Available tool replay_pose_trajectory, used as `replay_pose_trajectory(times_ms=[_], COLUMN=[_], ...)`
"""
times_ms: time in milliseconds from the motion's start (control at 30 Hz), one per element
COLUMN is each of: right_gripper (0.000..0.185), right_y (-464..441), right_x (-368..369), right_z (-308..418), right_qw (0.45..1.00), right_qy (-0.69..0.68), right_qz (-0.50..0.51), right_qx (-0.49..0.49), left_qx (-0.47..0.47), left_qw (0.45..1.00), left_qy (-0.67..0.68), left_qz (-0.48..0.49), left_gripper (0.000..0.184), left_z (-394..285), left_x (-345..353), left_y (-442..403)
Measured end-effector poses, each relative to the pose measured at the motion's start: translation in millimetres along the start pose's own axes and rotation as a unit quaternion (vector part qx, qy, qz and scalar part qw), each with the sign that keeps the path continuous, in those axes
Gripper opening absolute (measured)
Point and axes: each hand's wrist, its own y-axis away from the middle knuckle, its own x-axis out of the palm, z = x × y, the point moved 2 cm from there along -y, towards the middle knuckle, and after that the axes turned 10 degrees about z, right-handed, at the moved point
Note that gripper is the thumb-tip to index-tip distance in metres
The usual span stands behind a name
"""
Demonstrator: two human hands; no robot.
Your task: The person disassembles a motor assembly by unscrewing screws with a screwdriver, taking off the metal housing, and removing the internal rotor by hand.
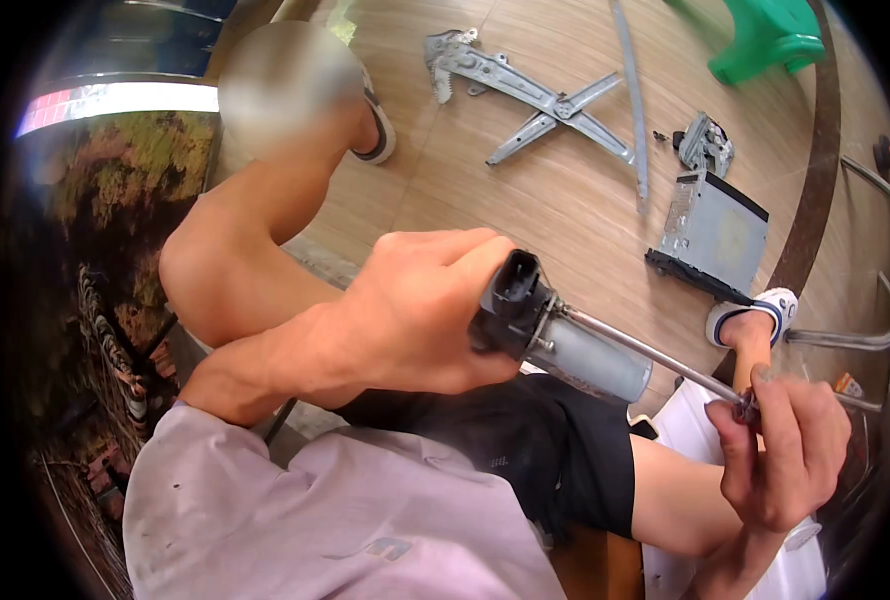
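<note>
My left hand (420,305) is wrapped round an electric motor (600,355), which has a black plastic connector housing (515,285) and a silver cylindrical body. Between the fingers and thumb of my right hand (790,450) is the handle end of a screwdriver (655,352). Its long metal shaft runs up and left along the motor's body. The tip meets a screw by the black housing; whether it sits in the screw head cannot be made out exactly. Most of the screwdriver's handle is hidden by my fingers.
On the wooden-look floor lie a scissor-type window regulator (560,105), a long metal strip (633,100), a small metal mechanism (705,145) and a boxy metal unit (720,230). A green stool (765,40) stands at top right. Metal chair legs (845,338) are at right.
</note>
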Motion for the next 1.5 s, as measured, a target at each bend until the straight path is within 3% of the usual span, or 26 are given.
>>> replay_pose_trajectory(times_ms=[233,333,400,467,500,567,600,667,733,800,867,1067,1167,1267,1500], right_gripper=[0.034,0.026,0.02,0.016,0.02,0.034,0.036,0.036,0.034,0.031,0.02,0.02,0.022,0.023,0.022], right_y=[1.9,19.2,19.7,13.9,8.9,0.4,-2.8,-2.0,-8.0,-19.6,-19.1,-20.6,-21.4,-23.5,-20.0], right_x=[-31.5,-54.3,-60.1,-39.2,-29.7,-11.0,20.6,54.5,79.8,104.1,105.5,112.2,111.6,112.5,108.6], right_z=[-13.5,-21.1,-17.8,-26.8,-15.1,8.8,21.8,53.9,84.5,100.9,106.8,104.7,104.2,102.5,98.7], right_qw=[0.994,0.985,0.978,0.967,0.948,0.863,0.857,0.801,0.752,0.773,0.775,0.76,0.718,0.714,0.767], right_qy=[-0.098,-0.134,-0.11,-0.107,-0.216,-0.426,-0.393,-0.498,-0.561,-0.512,-0.494,-0.483,-0.523,-0.528,-0.488], right_qz=[0.021,-0.069,-0.133,-0.206,-0.199,-0.212,-0.273,-0.283,-0.291,-0.35,-0.374,-0.417,-0.441,-0.44,-0.4], right_qx=[0.045,0.086,0.114,0.101,0.122,0.169,0.192,0.173,0.188,0.136,0.121,0.123,0.132,0.133,0.12], left_qx=[-0.023,-0.07,-0.049,-0.078,-0.067,0.053,0.126,0.11,0.112,0.119,0.086,0.111,0.083,0.053,0.056], left_qw=[0.997,0.984,0.978,0.965,0.956,0.95,0.946,0.912,0.912,0.911,0.893,0.878,0.898,0.903,0.916], left_qy=[0.056,0.161,0.201,0.251,0.284,0.308,0.299,0.393,0.392,0.389,0.43,0.457,0.427,0.421,0.391], left_qz=[0.045,-0.016,-0.041,0.008,0.016,0.001,0.028,0.045,0.055,0.071,0.105,0.087,0.066,0.065,0.074], left_gripper=[0.041,0.044,0.048,0.059,0.061,0.061,0.027,0.021,0.019,0.023,0.054,0.056,0.056,0.058,0.061], left_z=[-12.5,-24.8,-24.6,-39.7,-45.5,-40.1,-45.7,-49.9,-56.8,-55.0,-32.9,-16.6,-8.9,-12.4,-32.3], left_x=[-0.8,1.0,2.9,-3.4,-2.3,5.8,6.0,4.2,4.0,5.1,-9.1,-9.2,-13.8,-13.7,3.0], left_y=[6.6,6.4,8.7,6.4,5.1,5.5,3.8,2.0,4.4,6.4,9.5,15.3,14.7,9.9,-9.3])
